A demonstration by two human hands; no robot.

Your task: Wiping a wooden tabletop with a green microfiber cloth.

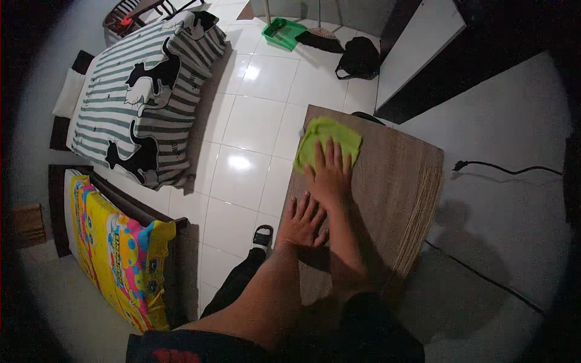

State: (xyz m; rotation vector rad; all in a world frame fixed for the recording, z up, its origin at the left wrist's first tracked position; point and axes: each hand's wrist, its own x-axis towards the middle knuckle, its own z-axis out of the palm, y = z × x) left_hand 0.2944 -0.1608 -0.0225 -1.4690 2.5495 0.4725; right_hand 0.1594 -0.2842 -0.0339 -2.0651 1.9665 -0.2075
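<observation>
My right hand (333, 177) lies flat, fingers spread, on a lime-green cloth (347, 134). The cloth rests near the far left corner of a wood-grain tabletop (386, 181). Closer to me, my left hand (302, 225) is palm down by the table's left edge with its fingers apart and nothing in it. Its fingertips are just left of my right wrist. What lies under both palms is hidden. Along the tabletop's right edge runs a band of tan, cord-like lines (420, 215).
Left are a bed with a striped cat-pattern blanket (150, 90) and a yellow printed mattress (113, 254). A green dustpan (283, 34), a broom (321, 38) and a black bag (361, 59) are on the far tiles. A black plug cable (508, 169) lies right.
</observation>
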